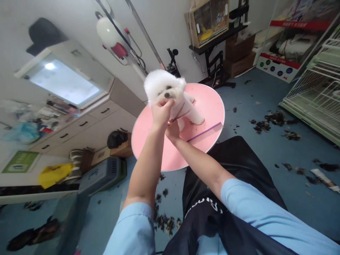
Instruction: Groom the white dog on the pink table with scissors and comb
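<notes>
Two hands are up at the far middle of the scene, both busy with a small white dog [162, 83] that stands on the round pink tabletop [209, 101]. The left hand [161, 110] is closed, its fingers pinched together on the fluff just under the dog's muzzle, holding the head up and facing the camera. The right hand [173, 130] sits just near of it and a touch lower, curled tight around the handles of a pair of scissors [181, 112]. The thin blades point up and to the right against the fur of the dog's chest, and they look slightly parted. The two hands are touching, or all but touching, where wrist meets knuckles. To the right of the hands, a purple comb [205, 134] lies flat on the tabletop near its near-right edge, well clear of the dog's feet. Both forearms are bare, with light blue sleeves at the near edge and a black apron [228, 184] below the right arm. On the blue floor [265, 156], dark tufts of cut hair [268, 122] are scattered to the right, and more lie beneath the left arm.
</notes>
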A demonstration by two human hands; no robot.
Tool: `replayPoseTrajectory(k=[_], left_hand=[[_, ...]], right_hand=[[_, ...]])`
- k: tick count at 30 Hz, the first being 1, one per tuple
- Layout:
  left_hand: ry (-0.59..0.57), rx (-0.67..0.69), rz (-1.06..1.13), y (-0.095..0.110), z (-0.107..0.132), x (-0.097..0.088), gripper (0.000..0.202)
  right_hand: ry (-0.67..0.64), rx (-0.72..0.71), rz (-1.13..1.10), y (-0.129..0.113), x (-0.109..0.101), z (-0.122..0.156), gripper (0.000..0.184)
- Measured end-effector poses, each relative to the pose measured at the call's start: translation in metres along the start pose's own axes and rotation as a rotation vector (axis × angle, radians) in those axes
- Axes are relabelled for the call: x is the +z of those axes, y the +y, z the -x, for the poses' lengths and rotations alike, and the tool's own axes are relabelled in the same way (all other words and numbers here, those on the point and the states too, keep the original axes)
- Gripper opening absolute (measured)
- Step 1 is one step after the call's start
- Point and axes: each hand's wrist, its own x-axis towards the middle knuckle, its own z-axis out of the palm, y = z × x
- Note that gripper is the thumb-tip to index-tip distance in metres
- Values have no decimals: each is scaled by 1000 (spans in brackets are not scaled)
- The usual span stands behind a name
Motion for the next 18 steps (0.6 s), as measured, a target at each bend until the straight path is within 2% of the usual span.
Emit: replayPoseTrajectory(k=[3,10,18], left_hand=[[3,-19,3,3,1,0,13],[3,-9,17,0,-2,0,13],[5,-13,-17,5,0,1,14]], right_hand=[[60,33,27,-2,-5,3,15],[144,93,52,-2,-10,4,20],[141,71,84,7,-13,4,22]])
